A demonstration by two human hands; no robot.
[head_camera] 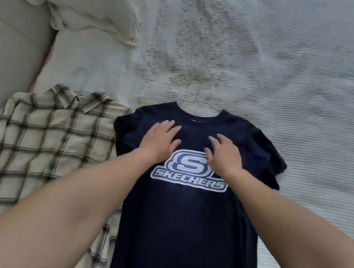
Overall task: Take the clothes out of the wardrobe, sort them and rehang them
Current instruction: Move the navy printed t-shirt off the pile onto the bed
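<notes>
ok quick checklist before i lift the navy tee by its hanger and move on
1. Hanger in the tee: ok, its wire hook sticks out of the neck opening.
2. Tee lying flat on the bed cover: ok on the chest; lower hem out of frame, cannot tell.
3. Hands free to grab the hook: ok, left hand and right hand rest flat on the chest, holding nothing.
4. Tee separate from the plaid shirt: not ok, its left edge overlaps the plaid.
5. Plaid shirt on a hanger: ok, a hook shows above its collar.

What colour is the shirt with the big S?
Dark navy T-shirt, seen in the head view.
</notes>
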